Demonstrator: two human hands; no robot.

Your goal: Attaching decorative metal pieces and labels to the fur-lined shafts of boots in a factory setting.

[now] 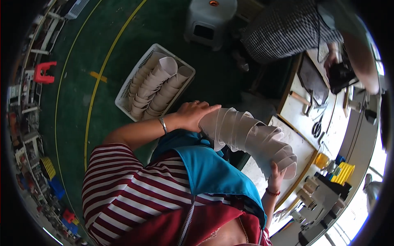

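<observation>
A long curved stack of nested pale beige sleeve-like pieces (240, 131) lies across in front of my body, its far right end bent down toward the table. My left hand (196, 115) grips the stack's left end, with the fingers laid along its top. At the opposite end, my right hand (277, 175) holds the outermost pieces from below, thumb up; part of its fingers is hidden by them. On the floor beyond my left forearm stands a white plastic basket (124, 110), holding several rows of similar nested beige pieces (152, 88).
A worktable (295, 149) runs along the right, bearing scissors (316, 129), a wooden-handled tool (299, 97) and a sewing machine (314, 201). Another person in a checked garment (287, 33) works at the far right. A grey stool (211, 18) and red stool (43, 73) stand on the green floor.
</observation>
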